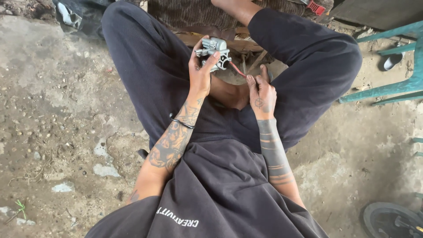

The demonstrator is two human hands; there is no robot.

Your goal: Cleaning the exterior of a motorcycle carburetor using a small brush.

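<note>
Left hand (200, 72) is gripping the small grey carburetor (214, 52) up over the lap, right hand (261, 90) is pinching a thin red-handled tool (237, 69) into its side; body looks assembled, adjustment seemingly unfinished.

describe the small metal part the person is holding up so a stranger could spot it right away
Start at the seated person's dark trousers and look between the knees, near the top middle. The left hand holds a small grey metal engine part with a black round opening. It alone is pale cast metal, with a thin red hose running to the right hand.
</note>
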